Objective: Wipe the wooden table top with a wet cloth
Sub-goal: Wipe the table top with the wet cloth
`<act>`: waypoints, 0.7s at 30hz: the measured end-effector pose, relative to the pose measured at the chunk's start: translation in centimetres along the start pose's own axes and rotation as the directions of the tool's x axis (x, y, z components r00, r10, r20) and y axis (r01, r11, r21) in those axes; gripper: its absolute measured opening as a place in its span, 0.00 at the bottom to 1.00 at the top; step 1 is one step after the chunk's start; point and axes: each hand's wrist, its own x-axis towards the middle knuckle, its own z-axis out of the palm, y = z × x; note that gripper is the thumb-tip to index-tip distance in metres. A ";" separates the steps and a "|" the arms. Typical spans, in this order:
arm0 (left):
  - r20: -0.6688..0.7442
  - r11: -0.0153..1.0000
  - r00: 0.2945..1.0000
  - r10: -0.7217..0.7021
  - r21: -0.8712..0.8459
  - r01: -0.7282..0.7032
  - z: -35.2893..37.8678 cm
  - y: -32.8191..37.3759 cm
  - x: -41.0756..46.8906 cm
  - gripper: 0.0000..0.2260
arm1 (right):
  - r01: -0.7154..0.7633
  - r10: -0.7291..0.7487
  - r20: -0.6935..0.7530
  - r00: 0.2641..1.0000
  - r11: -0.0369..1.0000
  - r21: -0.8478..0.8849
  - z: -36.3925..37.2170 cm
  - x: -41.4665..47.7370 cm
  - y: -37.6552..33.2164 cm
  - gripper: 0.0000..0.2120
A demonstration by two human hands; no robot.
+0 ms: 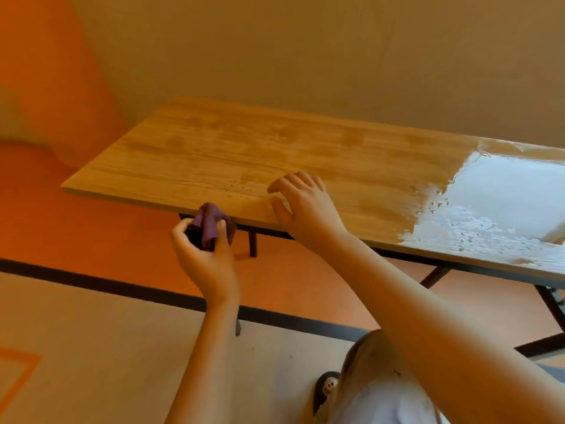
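Observation:
The wooden table top (214, 154) stretches from the left across to the right edge of the view. Its right part (495, 203) shines wet and white. A bunched purple cloth (211, 224) is gripped in my left hand (203, 258), which hovers just off the table's near edge, below the top's level. My right hand (302, 206) rests palm down on the wood near the front edge, fingers spread and curled, holding nothing. Faint darker damp patches mark the middle of the top.
Dark metal table legs (253, 243) and a folding frame (550, 304) stand under the table. The floor is orange near the table (91, 240), with a black stripe (122, 286) and beige area closer to me. A plain wall (305, 56) runs behind the table.

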 end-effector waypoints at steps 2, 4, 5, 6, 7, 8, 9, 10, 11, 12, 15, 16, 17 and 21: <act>-0.021 1.000 1.000 -0.003 0.013 0.003 -0.2 -0.2 0.5 0.16 | 0.029 -0.029 0.069 0.997 1.000 0.007 0.9 0.8 -0.5 0.10; 0.004 1.000 1.000 -0.006 -0.011 0.006 0.2 0.1 -0.3 0.14 | 0.003 -0.005 0.055 0.998 1.000 0.027 1.2 0.9 -0.4 0.10; 0.042 1.000 0.999 -0.009 -0.028 0.011 0.5 0.2 -1.1 0.14 | -0.004 0.003 0.039 0.999 1.000 0.030 1.3 0.8 -0.3 0.10; 0.099 0.999 0.995 -0.004 -0.048 0.009 0.8 0.2 -1.9 0.14 | -0.003 0.002 0.028 1.000 1.000 0.026 1.4 0.7 -0.3 0.09; 0.164 0.998 0.986 0.015 -0.069 -0.004 1.1 0.2 -2.6 0.13 | 0.004 -0.005 0.023 1.000 1.000 0.024 1.5 0.7 -0.2 0.09; 0.229 0.996 0.973 0.035 -0.083 -0.016 1.2 0.0 -3.2 0.13 | 0.009 -0.010 0.022 1.000 0.999 0.034 1.6 0.6 -0.2 0.08; 0.277 0.995 0.960 0.050 -0.093 -0.025 1.2 -0.2 -3.6 0.13 | 0.010 -0.011 0.020 1.000 0.998 0.056 1.6 0.6 -0.1 0.07; 0.301 0.995 0.952 0.052 -0.096 -0.024 0.9 -0.5 -3.4 0.13 | 0.011 -0.012 0.014 1.000 0.997 0.082 1.6 0.6 -0.1 0.07; 0.298 0.996 0.954 0.036 -0.089 -0.010 0.4 -0.8 -2.9 0.13 | 0.015 -0.015 0.005 1.000 0.995 0.097 1.7 0.5 -0.1 0.06; 0.268 0.997 0.964 0.004 -0.076 0.017 -0.2 -1.1 -2.0 0.14 | 0.021 -0.021 -0.005 1.000 0.995 0.099 1.7 0.4 -0.1 0.06; 0.069 0.996 0.994 -0.088 -0.001 0.088 -2.8 -2.5 2.9 0.15 | 0.046 -0.044 -0.030 0.999 0.997 0.069 1.8 0.3 -0.2 0.07; 0.001 0.995 0.995 -0.098 0.025 0.098 -3.7 -3.0 4.8 0.16 | 0.051 -0.049 -0.034 0.998 0.997 0.061 1.9 0.2 -0.2 0.08; -0.052 0.993 0.993 -0.105 0.042 0.107 -4.5 -3.5 6.6 0.17 | 0.048 -0.046 -0.033 0.998 0.997 0.060 1.8 0.3 -0.3 0.09; -0.076 0.988 0.988 -0.133 0.067 0.138 -5.3 -4.3 8.8 0.19 | 0.023 -0.022 -0.022 1.000 0.997 0.068 1.7 0.3 -0.2 0.11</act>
